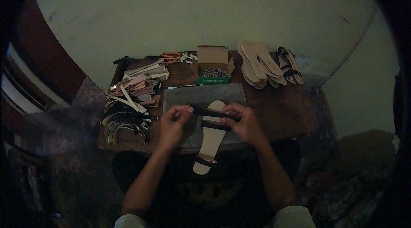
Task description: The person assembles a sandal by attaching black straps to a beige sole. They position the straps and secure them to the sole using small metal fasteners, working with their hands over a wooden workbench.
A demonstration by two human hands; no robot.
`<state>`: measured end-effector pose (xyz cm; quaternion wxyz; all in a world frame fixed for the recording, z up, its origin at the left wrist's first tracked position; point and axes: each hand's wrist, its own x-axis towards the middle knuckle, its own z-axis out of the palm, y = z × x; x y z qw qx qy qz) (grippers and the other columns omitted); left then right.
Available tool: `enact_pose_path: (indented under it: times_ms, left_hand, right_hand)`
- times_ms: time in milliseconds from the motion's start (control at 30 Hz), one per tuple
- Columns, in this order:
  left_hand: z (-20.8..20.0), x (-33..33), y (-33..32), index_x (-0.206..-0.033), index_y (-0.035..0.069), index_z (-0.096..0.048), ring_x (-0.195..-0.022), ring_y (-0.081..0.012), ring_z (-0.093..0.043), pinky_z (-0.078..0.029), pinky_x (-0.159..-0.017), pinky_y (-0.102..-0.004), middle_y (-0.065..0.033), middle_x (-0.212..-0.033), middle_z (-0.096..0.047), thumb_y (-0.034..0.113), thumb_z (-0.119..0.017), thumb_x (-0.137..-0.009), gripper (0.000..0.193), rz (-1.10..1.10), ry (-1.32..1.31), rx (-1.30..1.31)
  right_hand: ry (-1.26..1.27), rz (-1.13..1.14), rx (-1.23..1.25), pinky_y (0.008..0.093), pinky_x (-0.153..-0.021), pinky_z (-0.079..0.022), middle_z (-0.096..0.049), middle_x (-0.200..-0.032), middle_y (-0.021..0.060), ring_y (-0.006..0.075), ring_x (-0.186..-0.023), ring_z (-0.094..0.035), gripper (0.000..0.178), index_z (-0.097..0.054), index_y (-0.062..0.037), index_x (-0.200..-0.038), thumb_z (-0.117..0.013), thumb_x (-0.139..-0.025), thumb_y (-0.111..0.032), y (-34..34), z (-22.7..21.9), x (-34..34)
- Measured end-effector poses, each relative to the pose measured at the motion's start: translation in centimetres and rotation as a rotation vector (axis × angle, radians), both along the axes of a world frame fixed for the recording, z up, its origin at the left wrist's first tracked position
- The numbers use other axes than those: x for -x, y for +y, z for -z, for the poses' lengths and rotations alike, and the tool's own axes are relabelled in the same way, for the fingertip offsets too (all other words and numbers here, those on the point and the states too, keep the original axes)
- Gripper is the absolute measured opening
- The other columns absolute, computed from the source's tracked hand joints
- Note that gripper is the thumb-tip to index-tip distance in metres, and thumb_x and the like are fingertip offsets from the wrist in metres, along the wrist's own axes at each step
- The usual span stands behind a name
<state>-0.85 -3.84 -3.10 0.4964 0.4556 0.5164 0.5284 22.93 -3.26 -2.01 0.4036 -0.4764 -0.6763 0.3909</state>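
A: State of each grip?
B: Left grip (174, 123) closed narrowly on one end of a dark, flat strap (207, 111); right grip (245, 124) pinches near its other end.
A: Beneath?
B: One smooth, pale sole (209, 146), two dark bands across it, partly over one grey slab (182, 95).
A: Labels?
B: One green cardboard box (213, 80) beyond both grips: pale lettering; small metallic pieces (214, 73) inside, uncountable.
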Motion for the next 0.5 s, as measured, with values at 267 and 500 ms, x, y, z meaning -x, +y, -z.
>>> enact_pose_path:
  times_ms: [267,500]
  left_hand:
    - [0.3,-1.1,-0.3,-0.107,0.001,-0.068,-0.088,-0.0097,-0.062,-0.048,-0.081,-0.0248,-0.0048,-0.096,-0.07,0.021,-0.066,-0.094,0.024,0.064,-0.065,0.085]
    - [0.9,-1.3,-0.7,-0.111,0.002,-0.069,-0.091,-0.0115,-0.062,-0.048,-0.082,-0.0276,-0.0059,-0.098,-0.071,0.022,-0.062,-0.096,0.026,0.116,0.149,-0.008]
  right_hand:
    - [0.107,-0.007,-0.018,0.0326,-0.084,-0.051,-0.07,-0.095,0.0107,0.0172,-0.092,-0.065,0.026,-0.066,-0.0029,-0.105,-0.072,-0.08,0.0,0.4,0.8,0.2]
    - [0.157,-0.038,0.057,0.0313,-0.084,-0.051,-0.07,-0.096,0.0104,0.0167,-0.093,-0.065,0.027,-0.064,-0.0006,-0.107,-0.071,-0.081,0.002,0.2,-0.3,0.3]
